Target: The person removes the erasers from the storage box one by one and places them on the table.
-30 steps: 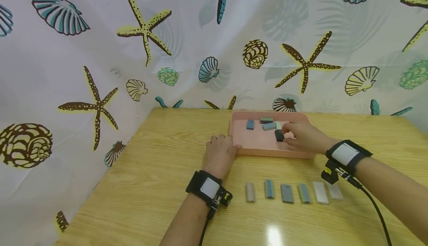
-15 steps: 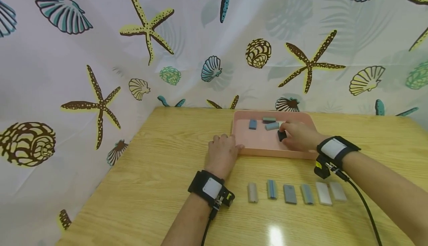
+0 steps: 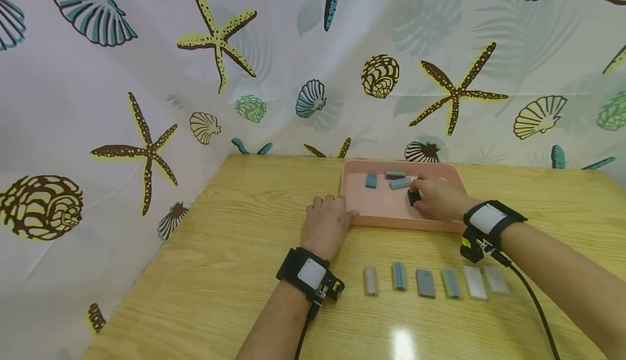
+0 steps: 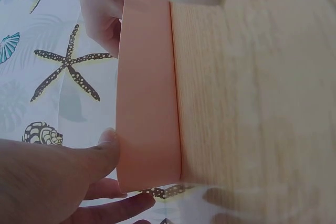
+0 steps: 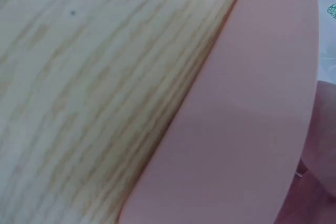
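My right hand reaches over the near wall of a shallow pink tray and pinches a small black block between thumb and fingers. In the right wrist view the tray's wall hides most of that hand, and the block is out of sight. My left hand holds the tray's near left corner. Its thumb lies over the rim, while the fingers run along outside the left wall, as the left wrist view shows. Left of the black block, inside the tray, lie a blue block, a light blue one and a dark green one.
In front of the tray several small blocks stand in a row on the wooden table: beige, blue-striped, grey, grey-blue and two whitish ones, one being a white block. A patterned cloth hangs behind the table.
My right hand has shifted slightly left, and its fingers have closed round the black block, which now sits tilted. My left hand keeps its place at the tray's corner.
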